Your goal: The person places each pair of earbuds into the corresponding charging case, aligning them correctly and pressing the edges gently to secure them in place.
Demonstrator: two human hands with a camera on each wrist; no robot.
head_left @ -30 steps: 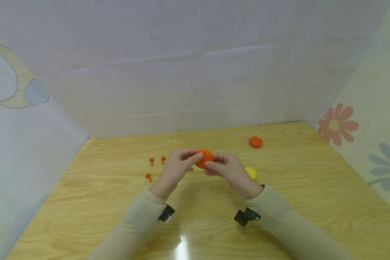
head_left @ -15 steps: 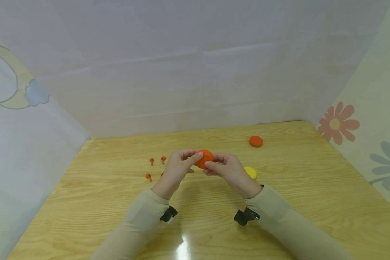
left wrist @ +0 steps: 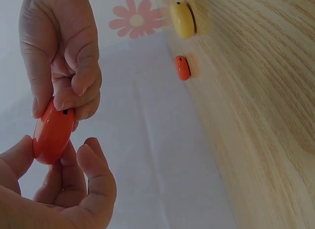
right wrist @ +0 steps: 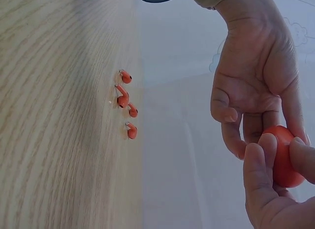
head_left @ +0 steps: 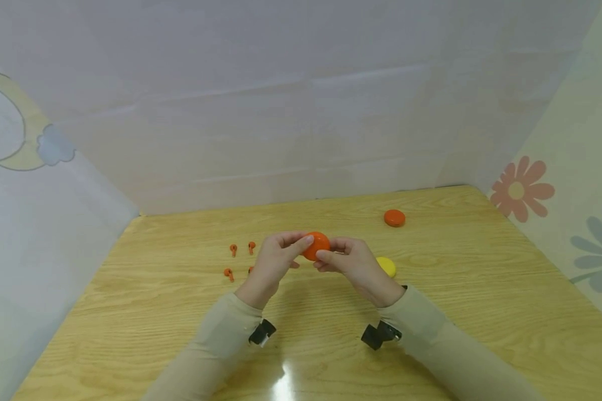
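Observation:
Both hands hold up a round, glossy orange earbud case (head_left: 317,245) over the middle of the table in the head view. My left hand (head_left: 277,260) pinches its left side, thumb on the face turned to me. Opposite it, my right hand (head_left: 355,264) grips the right side between thumb and fingers. Seen from the left wrist, the case (left wrist: 53,133) looks closed, with a small dark slot near its edge. Several orange earbuds (right wrist: 123,98) lie on the table to the left; in the head view one earbud (head_left: 251,269) is partly hidden by my left hand.
A second orange case (head_left: 394,218) sits at the back right of the wooden table (head_left: 461,267). Nearer, a yellow round case (head_left: 387,267) is partly covered by my right hand. Cloth walls (head_left: 231,139) stand along the back and sides.
My left forearm has shifted slightly to the right, and an earbud behind it has come partly into view. The hands keep their grip on the orange earbud case.

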